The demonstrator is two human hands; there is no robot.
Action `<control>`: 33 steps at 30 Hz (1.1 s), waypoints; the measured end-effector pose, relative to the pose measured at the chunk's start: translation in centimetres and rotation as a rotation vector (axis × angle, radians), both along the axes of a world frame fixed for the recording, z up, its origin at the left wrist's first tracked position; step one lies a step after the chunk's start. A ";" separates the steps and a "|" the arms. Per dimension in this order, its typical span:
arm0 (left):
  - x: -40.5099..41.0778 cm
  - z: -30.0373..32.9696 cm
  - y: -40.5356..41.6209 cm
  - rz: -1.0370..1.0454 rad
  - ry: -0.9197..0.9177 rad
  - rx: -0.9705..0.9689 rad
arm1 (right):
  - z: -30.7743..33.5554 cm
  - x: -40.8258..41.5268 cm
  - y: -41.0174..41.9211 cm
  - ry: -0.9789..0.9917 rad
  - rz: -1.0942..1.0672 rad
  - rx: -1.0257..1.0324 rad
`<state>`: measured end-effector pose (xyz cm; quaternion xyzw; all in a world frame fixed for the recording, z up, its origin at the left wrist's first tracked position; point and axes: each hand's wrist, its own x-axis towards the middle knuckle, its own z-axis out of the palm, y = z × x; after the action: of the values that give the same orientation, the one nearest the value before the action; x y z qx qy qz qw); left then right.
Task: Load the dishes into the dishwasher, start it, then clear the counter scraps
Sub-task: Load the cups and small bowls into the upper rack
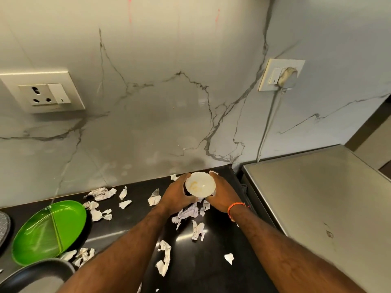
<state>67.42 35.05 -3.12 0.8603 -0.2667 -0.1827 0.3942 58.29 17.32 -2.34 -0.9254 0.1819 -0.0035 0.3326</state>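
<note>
Marble-veined wall panels (160,115) rose behind a black desk (203,271) strewn with torn paper scraps (186,213), and a steel-topped appliance (321,199), possibly the dishwasher, stood just right of it. Near the back edge, both hands met on one small white bowl (200,184): the left hand (178,196) curled round its left side, the right hand (222,195) round its right, each clasping the rim. The bowl sat directly between them, mouth up, so neither hand was nearer; being round, it had no long axis to speak of. Whether it touched the desk or was lifted just clear of it could not be told. Inside it lay only a faint yellowish smear, no solid food. The appliance lay to the right of the bowl, so the carry would likely go that way, right hand leading. Well apart to the left, a green divided plate (49,231) rested on the desk, its compartments bare. A dark pan (38,275) showed at the lower left corner, contents hidden.
</note>
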 end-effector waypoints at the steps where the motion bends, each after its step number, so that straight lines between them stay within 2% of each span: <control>1: -0.5 0.3 0.3 -0.003 0.023 -0.011 | 0.0 -0.6 0.1 0.002 -0.003 0.015; 11: -9.9 3.5 2.0 -0.005 0.131 -0.120 | 1.9 -13.5 0.9 -0.125 -0.010 0.209; 16: -17.0 4.8 2.1 0.010 0.211 -0.237 | 3.3 -20.8 1.7 -0.195 -0.097 0.324; 22: -25.0 6.1 0.6 -0.061 0.326 -0.332 | 5.0 -29.2 1.7 -0.274 -0.210 0.365; 25: -28.4 6.0 -0.6 -0.117 0.267 -0.328 | 5.3 -33.1 1.0 -0.292 -0.282 0.384; 29: -31.5 5.8 -2.8 -0.322 0.065 -0.185 | 6.0 -37.7 0.1 -0.247 -0.400 0.476; 33: -34.3 6.6 -5.9 -0.455 -0.014 -0.162 | 6.4 -42.0 -0.3 -0.277 -0.528 0.567</control>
<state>33.13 29.15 3.47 0.7450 -0.4701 -0.2387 0.4087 16.29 16.97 4.06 -0.7094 0.3605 -0.1630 0.5832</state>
